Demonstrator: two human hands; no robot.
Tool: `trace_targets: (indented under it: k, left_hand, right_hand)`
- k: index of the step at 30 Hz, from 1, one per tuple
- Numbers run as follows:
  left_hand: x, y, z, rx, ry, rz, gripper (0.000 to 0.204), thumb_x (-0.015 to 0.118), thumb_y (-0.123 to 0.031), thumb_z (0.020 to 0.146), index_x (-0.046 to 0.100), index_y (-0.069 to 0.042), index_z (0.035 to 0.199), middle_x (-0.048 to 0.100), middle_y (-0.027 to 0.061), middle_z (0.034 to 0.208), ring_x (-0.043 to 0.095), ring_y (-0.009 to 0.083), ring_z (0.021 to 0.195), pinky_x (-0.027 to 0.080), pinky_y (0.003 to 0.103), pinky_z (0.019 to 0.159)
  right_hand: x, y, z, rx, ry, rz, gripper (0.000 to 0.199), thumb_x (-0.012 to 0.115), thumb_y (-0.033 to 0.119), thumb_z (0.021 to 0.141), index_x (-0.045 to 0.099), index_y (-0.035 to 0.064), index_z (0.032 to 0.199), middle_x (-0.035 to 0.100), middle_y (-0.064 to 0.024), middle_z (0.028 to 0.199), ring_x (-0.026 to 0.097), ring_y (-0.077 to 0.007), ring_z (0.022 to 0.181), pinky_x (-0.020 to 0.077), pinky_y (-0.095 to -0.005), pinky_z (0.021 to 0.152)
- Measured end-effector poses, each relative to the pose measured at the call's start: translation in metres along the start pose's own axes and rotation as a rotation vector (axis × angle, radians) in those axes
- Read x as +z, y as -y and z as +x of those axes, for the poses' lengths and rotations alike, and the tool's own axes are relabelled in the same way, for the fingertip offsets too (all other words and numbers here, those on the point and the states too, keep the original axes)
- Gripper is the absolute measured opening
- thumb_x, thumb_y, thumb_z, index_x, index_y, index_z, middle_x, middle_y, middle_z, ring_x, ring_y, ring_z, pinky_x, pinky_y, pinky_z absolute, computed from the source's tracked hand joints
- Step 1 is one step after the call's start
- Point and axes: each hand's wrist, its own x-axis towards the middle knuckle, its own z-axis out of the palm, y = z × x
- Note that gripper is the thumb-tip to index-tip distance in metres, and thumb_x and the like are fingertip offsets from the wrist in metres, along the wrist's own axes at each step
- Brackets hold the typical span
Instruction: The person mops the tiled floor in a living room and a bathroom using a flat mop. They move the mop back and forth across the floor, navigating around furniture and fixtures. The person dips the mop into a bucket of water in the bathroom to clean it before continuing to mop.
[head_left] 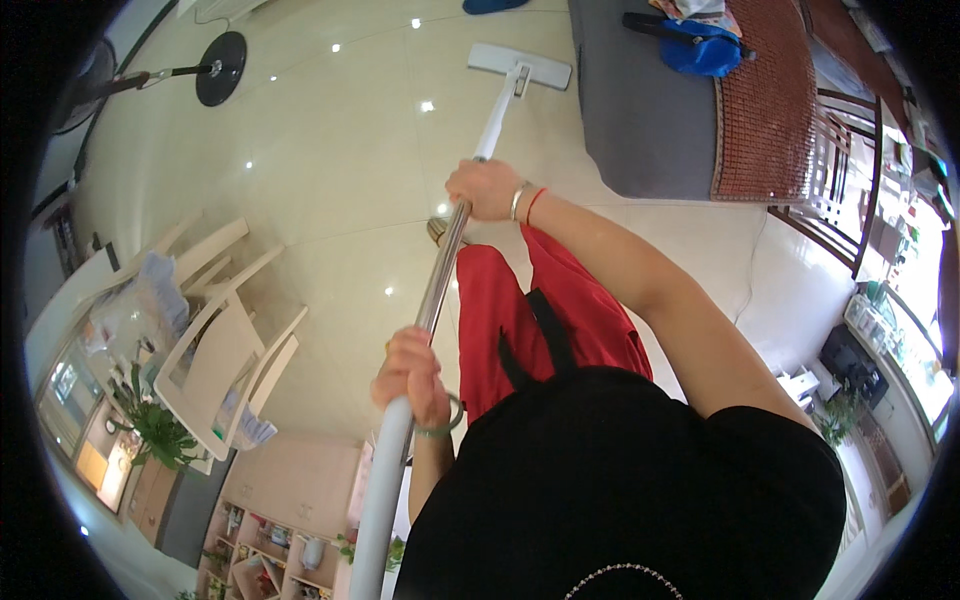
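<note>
Head view: the long-handled flat mop (446, 262) runs slantwise from the bottom edge, left of centre, to the upper middle of the frame, its pole passing through the curled fingers of both hands. The right hand (485, 190), above centre, wraps the pole near the white lower section; its fingers are folded together around it. The left hand (412, 380), lower and further left, closes its fingers on the pole just above the thick white grip (383, 480). Any marking on the mop is too small to read. The pole's middle is shiny, metal-looking and round; the white mop head (547, 72) is a flat rectangle lying on glossy pale floor tiles (340, 170). At upper right, a smooth grey cover (645, 110) adjoins a brown mat (765, 140) of small, grid-like pieces.
</note>
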Motion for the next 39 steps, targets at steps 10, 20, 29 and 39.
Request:
trace_targets:
  k: [10, 20, 29, 39]
  left_hand:
    - [0.039, 0.022, 0.005, -0.002, 0.197, -0.032, 0.015, 0.045, -0.007, 0.092, 0.038, -0.01, 0.079, 0.044, 0.0038, 0.061, 0.042, 0.0147, 0.061, 0.044, 0.044, 0.078]
    - [-0.062, -0.024, -0.03, -0.097, 0.293, -0.025, 0.016, 0.045, -0.005, 0.092, 0.037, -0.011, 0.08, 0.043, 0.0028, 0.062, 0.043, 0.0149, 0.064, 0.043, 0.044, 0.079]
    - [-0.185, -0.089, -0.051, -0.174, 0.418, -0.028, 0.02, 0.051, 0.0, 0.087, 0.038, -0.009, 0.075, 0.048, 0.0041, 0.063, 0.047, 0.0162, 0.059, 0.045, 0.042, 0.074]
    - [-0.17, -0.099, -0.032, -0.07, 0.558, -0.12, 0.026, 0.056, -0.007, 0.087, 0.037, -0.011, 0.07, 0.044, 0.0009, 0.058, 0.042, 0.0146, 0.052, 0.043, 0.04, 0.066]
  right_hand:
    - [-0.005, -0.043, -0.026, 0.145, -0.234, 0.047, 0.008, 0.065, 0.013, 0.074, 0.058, 0.0167, 0.075, 0.06, 0.0019, 0.082, 0.057, -0.0214, 0.091, 0.0477, -0.0396, 0.074]
    - [0.075, 0.055, -0.048, 0.201, -0.351, 0.178, 0.012, 0.068, 0.011, 0.069, 0.058, 0.0165, 0.071, 0.059, 0.0006, 0.08, 0.056, -0.0232, 0.091, 0.049, -0.0389, 0.074]
    - [0.169, 0.19, -0.05, 0.202, -0.525, 0.282, 0.011, 0.066, 0.018, 0.076, 0.058, 0.0127, 0.07, 0.057, -0.0029, 0.073, 0.057, -0.0254, 0.083, 0.0508, -0.0398, 0.066]
    - [0.139, 0.207, -0.065, 0.276, -0.512, 0.321, 0.024, 0.059, 0.023, 0.086, 0.057, 0.0059, 0.068, 0.059, -0.0091, 0.073, 0.059, -0.0289, 0.083, 0.0518, -0.0435, 0.067]
